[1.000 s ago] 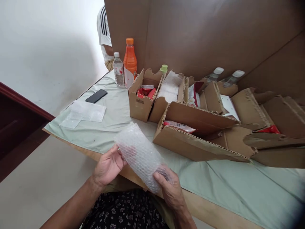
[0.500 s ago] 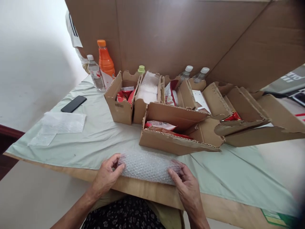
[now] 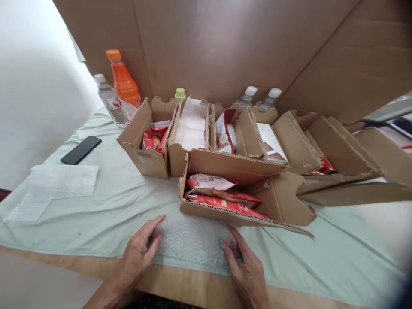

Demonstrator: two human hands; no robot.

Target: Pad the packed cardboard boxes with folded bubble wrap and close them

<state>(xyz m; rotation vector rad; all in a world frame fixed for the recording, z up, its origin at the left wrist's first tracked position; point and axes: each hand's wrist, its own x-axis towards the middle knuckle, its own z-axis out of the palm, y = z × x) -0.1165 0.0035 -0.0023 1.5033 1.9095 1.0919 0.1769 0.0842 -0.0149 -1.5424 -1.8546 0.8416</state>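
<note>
Head cam: the bubble wrap (image 3: 193,242), held up a second ago, now lies flat by the bench (image 3: 96,214) front edge, left hand (image 3: 138,257) and right hand (image 3: 246,270) apart, palms open on its ends, so probably smoothing it down.

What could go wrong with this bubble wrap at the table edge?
The bubble wrap lies close to the table's front edge, so it could slide off under the left hand and right hand. Its far side nearly meets the cardboard box of red packets; a forward push might shove that.

Bubble-wrap roll (image 3: 193,242) now pressed flat on table.
</note>
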